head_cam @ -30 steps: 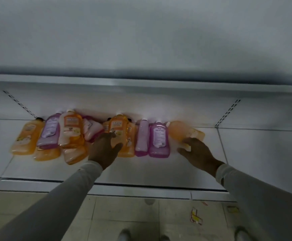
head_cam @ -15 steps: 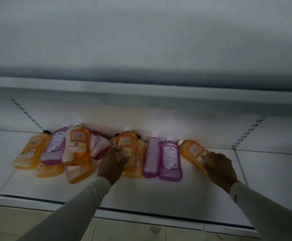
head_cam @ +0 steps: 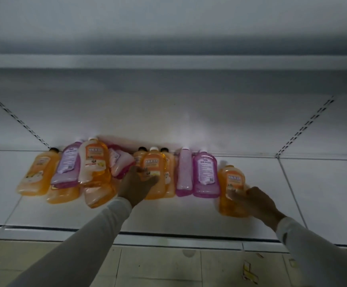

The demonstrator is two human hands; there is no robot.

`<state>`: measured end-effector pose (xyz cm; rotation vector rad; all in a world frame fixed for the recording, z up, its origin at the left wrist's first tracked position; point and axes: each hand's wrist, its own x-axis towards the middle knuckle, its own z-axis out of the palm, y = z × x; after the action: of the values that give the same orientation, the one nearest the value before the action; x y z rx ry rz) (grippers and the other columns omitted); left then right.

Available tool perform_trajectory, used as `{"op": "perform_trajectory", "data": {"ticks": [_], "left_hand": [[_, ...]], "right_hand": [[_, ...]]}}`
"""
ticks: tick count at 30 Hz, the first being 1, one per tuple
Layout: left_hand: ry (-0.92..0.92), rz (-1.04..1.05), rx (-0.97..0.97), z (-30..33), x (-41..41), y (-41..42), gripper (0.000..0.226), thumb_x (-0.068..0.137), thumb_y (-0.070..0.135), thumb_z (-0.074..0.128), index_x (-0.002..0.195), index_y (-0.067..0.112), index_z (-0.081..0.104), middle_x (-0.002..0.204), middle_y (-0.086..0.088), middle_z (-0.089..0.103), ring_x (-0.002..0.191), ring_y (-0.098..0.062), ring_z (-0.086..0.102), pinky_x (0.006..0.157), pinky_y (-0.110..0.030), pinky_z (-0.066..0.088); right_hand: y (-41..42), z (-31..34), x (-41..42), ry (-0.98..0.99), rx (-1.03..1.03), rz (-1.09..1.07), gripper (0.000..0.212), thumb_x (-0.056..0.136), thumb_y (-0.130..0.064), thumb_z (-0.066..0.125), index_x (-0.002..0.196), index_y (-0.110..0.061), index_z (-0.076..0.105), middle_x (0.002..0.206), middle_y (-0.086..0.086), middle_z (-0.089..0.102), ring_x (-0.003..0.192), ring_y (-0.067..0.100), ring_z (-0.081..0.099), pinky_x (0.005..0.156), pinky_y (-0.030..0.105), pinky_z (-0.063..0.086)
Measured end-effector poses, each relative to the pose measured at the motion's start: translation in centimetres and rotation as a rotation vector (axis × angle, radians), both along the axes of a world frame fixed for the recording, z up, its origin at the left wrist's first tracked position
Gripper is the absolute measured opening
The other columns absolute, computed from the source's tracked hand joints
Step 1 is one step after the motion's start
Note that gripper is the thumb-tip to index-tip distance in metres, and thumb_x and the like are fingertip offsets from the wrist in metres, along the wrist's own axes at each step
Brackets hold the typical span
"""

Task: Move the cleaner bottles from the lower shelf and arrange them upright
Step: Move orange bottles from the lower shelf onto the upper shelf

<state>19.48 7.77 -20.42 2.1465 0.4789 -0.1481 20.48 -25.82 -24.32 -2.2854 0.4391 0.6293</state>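
Upper shelf edge (head_cam: 168,62) running across the top, pale grey, casting shadow on the white back panel (head_cam: 168,104) below. Two slotted uprights slanting down the panel: one at left (head_cam: 15,119), one at right (head_cam: 305,127). Tiled floor (head_cam: 158,266) showing along the bottom. Scrap of yellowish litter (head_cam: 249,273) lying on the tiles at lower right; blurred, type unclear.

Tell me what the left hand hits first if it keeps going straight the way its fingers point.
The left hand already touches the orange bottle in the middle of the row; that bottle is first in its line. Depth is unclear.
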Motion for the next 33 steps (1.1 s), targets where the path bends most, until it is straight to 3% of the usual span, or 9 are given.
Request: {"op": "perform_trajectory", "data": {"ticks": [3, 5, 10, 13, 15, 19, 24, 28, 33], "left_hand": [[0.022, 0.004, -0.004, -0.3, 1.8, 0.6, 0.065, 0.078, 0.039, 0.074, 0.13, 0.016, 0.043, 0.119, -0.005, 0.057, 0.11, -0.027, 0.055, 0.099, -0.048, 0.046], [0.094, 0.012, -0.022, -0.8, 2.6, 0.8, 0.072, 0.076, 0.047, 0.073, 0.132, 0.015, 0.042, 0.123, -0.008, 0.057, 0.113, -0.032, 0.056, 0.098, -0.051, 0.047], [0.113, 0.005, -0.072, -0.6, 3.4, 1.2, 0.091, 0.064, 0.055, 0.077, 0.136, 0.014, 0.041, 0.128, -0.01, 0.055, 0.116, -0.032, 0.054, 0.1, -0.051, 0.046], [0.121, -0.038, -0.128, -0.5, 3.5, 0.7, 0.062, 0.077, 0.035, 0.076, 0.13, 0.016, 0.049, 0.118, -0.006, 0.058, 0.11, -0.03, 0.055, 0.097, -0.046, 0.046], [0.155, -0.049, -0.215, -0.7, 3.6, 0.1, 0.057, 0.078, 0.029, 0.076, 0.128, 0.019, 0.052, 0.115, -0.004, 0.06, 0.106, -0.028, 0.057, 0.089, -0.041, 0.046], [0.161, -0.027, -0.344, -1.3, 3.3, -0.2, 0.057, 0.075, 0.028, 0.078, 0.126, 0.023, 0.053, 0.112, -0.003, 0.063, 0.097, -0.024, 0.059, 0.082, -0.04, 0.046], [0.21, -0.056, -0.44, -1.0, 1.4, -0.3, 0.047, 0.067, 0.027, 0.085, 0.107, 0.027, 0.061, 0.108, -0.002, 0.068, 0.1, -0.025, 0.064, 0.093, -0.049, 0.05], [0.141, -0.128, -0.459, 0.9, -1.5, -1.4, 0.03, 0.074, 0.017, 0.08, 0.096, 0.028, 0.063, 0.101, 0.004, 0.07, 0.093, -0.013, 0.065, 0.084, -0.034, 0.049], [-0.032, -0.227, -0.327, 4.3, -5.6, -2.7, 0.052, 0.071, 0.019, 0.083, 0.113, 0.026, 0.052, 0.097, 0.017, 0.063, 0.09, 0.004, 0.059, 0.069, -0.011, 0.042]], "right_hand": [[0.1, -0.5, 1.5, -0.058, 0.16, -0.201, 0.061, 0.076, -0.05, 0.076, 0.118, -0.009, 0.057, 0.102, 0.007, 0.068, 0.083, 0.022, 0.067, 0.068, 0.033, 0.056], [0.4, -1.0, 2.1, -0.032, 0.237, -0.255, 0.059, 0.077, -0.04, 0.078, 0.119, -0.006, 0.056, 0.105, 0.011, 0.068, 0.088, 0.026, 0.068, 0.073, 0.038, 0.057], [0.3, -0.5, 1.6, 0.064, 0.38, -0.29, 0.03, 0.082, -0.026, 0.075, 0.101, -0.006, 0.066, 0.091, 0.01, 0.071, 0.081, 0.023, 0.067, 0.06, 0.031, 0.052], [0.4, -0.7, 1.1, 0.084, 0.417, -0.31, 0.03, 0.079, -0.029, 0.077, 0.099, -0.009, 0.067, 0.098, 0.014, 0.072, 0.089, 0.029, 0.069, 0.076, 0.04, 0.056], [0.4, -1.0, 0.8, 0.106, 0.428, -0.34, 0.037, 0.077, -0.029, 0.079, 0.104, -0.007, 0.068, 0.1, 0.014, 0.073, 0.093, 0.031, 0.069, 0.083, 0.044, 0.056], [0.8, -0.6, -0.1, 0.099, 0.436, -0.371, 0.039, 0.075, -0.027, 0.082, 0.105, -0.007, 0.068, 0.099, 0.013, 0.073, 0.091, 0.028, 0.07, 0.073, 0.038, 0.057], [1.2, 0.8, -2.0, -0.061, 0.362, -0.313, 0.036, 0.069, -0.027, 0.086, 0.099, -0.014, 0.071, 0.093, 0.005, 0.075, 0.085, 0.021, 0.071, 0.071, 0.032, 0.058], [1.9, 4.8, -3.5, -0.211, 0.395, -0.21, 0.036, 0.068, -0.021, 0.086, 0.101, -0.016, 0.072, 0.089, 0.001, 0.076, 0.087, 0.017, 0.072, 0.072, 0.026, 0.056], [3.3, 9.7, -5.3, -0.285, 0.407, -0.155, 0.062, 0.061, -0.016, 0.091, 0.114, -0.016, 0.058, 0.103, 0.0, 0.068, 0.095, 0.016, 0.066, 0.081, 0.033, 0.056]]}}
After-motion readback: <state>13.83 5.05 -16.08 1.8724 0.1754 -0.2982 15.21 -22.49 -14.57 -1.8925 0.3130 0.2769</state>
